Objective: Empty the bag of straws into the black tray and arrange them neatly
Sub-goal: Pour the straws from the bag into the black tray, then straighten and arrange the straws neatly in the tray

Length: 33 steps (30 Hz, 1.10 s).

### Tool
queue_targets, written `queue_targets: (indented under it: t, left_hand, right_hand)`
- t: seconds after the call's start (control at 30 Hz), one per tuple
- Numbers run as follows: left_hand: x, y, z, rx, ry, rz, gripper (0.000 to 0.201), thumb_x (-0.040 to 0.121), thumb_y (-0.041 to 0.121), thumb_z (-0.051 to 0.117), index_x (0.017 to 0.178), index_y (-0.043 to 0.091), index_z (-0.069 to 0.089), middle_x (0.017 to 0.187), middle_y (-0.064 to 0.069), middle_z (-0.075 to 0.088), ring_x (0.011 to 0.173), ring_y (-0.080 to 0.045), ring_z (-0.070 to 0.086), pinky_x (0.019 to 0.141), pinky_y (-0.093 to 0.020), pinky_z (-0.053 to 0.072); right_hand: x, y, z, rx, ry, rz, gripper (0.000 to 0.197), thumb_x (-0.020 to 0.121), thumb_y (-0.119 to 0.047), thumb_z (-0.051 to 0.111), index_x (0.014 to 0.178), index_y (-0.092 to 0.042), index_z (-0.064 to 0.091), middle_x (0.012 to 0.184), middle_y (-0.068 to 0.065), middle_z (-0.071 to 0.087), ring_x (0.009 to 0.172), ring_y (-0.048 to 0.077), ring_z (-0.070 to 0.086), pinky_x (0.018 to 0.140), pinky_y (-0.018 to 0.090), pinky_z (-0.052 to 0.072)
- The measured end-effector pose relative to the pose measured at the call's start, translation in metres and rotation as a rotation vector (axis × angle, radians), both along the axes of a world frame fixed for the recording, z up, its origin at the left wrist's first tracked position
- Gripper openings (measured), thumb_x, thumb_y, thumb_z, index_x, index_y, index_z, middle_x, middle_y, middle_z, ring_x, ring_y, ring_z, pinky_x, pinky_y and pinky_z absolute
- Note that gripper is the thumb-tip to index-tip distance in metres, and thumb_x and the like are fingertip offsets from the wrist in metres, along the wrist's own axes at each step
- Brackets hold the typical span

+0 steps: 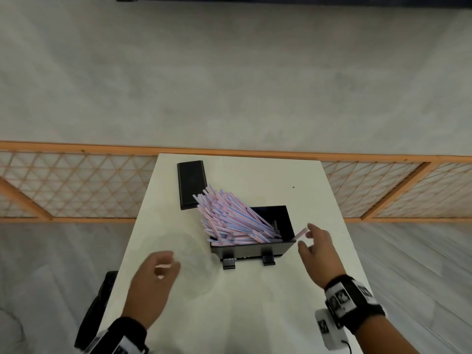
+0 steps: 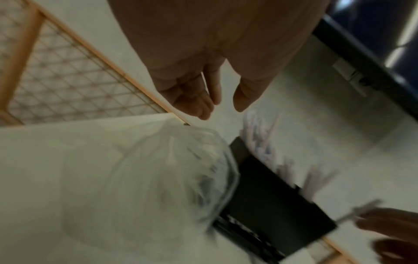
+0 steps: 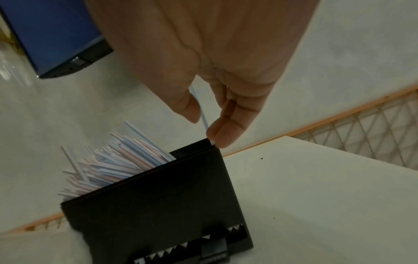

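Most straws (image 1: 231,215) lean in a fan out of the black tray (image 1: 287,218) — so the right hand (image 1: 316,247) pinches one stray straw (image 1: 301,233) at its rim, seemingly to tuck in, while the left hand (image 1: 153,284), beside the emptied bag (image 1: 184,261), pinches another.

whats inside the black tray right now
A heap of pink and blue striped straws fills the black tray, leaning out over its left rim. The tray floor beneath them is covered; its right end shows bare.
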<state>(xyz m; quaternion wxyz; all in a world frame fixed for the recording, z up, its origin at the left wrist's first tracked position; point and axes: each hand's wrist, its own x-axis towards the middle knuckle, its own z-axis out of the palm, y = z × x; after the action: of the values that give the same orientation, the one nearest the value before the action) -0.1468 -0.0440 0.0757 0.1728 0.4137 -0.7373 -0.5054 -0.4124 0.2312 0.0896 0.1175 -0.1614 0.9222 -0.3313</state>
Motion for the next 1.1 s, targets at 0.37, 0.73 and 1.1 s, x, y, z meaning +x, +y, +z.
queue_targets:
  t: [0.37,0.73,1.1]
  left_hand:
    - [-0.063,0.051,-0.006,0.096,0.044,-0.207,0.014,0.088,0.027,0.080,0.096,0.027,0.067,0.098,0.005,0.073,0.069,-0.003,0.061,0.069,-0.018,0.049]
    - [-0.096,0.068,-0.003,-0.359,-0.112,-0.639,0.033,0.098,0.038,0.053,0.130,0.030,0.055,0.124,0.014,0.052,0.091,-0.009,0.056,0.085,-0.027,0.049]
    - [-0.068,0.080,0.001,-0.341,-0.254,-0.591,0.029,0.090,0.059,0.059,0.092,0.033,0.048,0.093,0.017,0.065,0.087,-0.007,0.062,0.073,-0.028,0.047]
  right_hand:
    - [-0.006,-0.065,0.002,0.154,0.010,0.494,0.041,0.090,-0.027,0.067,0.130,-0.023,0.057,0.116,-0.004,0.049,0.096,0.013,0.058,0.087,0.021,0.043]
    - [0.006,-0.066,-0.019,0.317,-0.001,0.455,0.022,0.090,-0.015,0.055,0.109,-0.023,0.065,0.111,0.000,0.067,0.100,0.021,0.064,0.085,0.032,0.052]
    - [0.063,-0.025,-0.019,0.361,0.017,0.575,0.013,0.092,-0.031,0.053,0.100,-0.028,0.062,0.101,-0.007,0.069,0.099,0.018,0.063,0.077,0.032,0.047]
